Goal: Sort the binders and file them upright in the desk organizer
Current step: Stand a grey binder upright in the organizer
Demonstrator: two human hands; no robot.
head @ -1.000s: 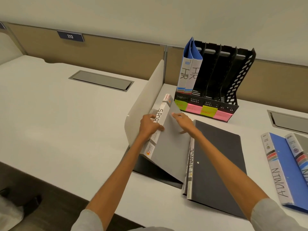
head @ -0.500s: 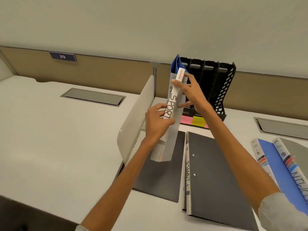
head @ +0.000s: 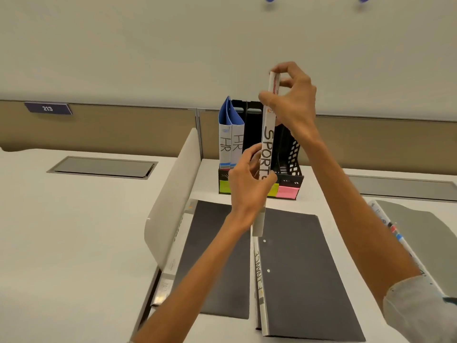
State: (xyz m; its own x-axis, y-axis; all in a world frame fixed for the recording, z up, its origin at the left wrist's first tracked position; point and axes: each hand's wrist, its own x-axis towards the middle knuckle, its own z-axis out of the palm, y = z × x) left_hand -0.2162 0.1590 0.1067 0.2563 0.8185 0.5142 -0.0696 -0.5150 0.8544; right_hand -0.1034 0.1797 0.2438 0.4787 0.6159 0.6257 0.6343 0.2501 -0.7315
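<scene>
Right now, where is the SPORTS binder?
The grey SPORTS binder is held upright in both hands, right hand at top, left hand lower, before the black desk organizer.

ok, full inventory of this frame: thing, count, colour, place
SPORTS binder: 1, grey-white spine, held upright in front of the organizer
HR binders: 2, blue, upright in organizer's leftmost slot
desk organizer: 1, black, back of desk
sticky labels: green, yellow, pink seen, organizer front
FINANCE binder: 1, black, flat, centre
black binder: 1, flat, left of FINANCE
binders at right edge: grey, flat, count unclear
divider panel: 1, white, left
plaque 213: 1, navy
left hand: grip low on spine
right hand: grip on top
</scene>
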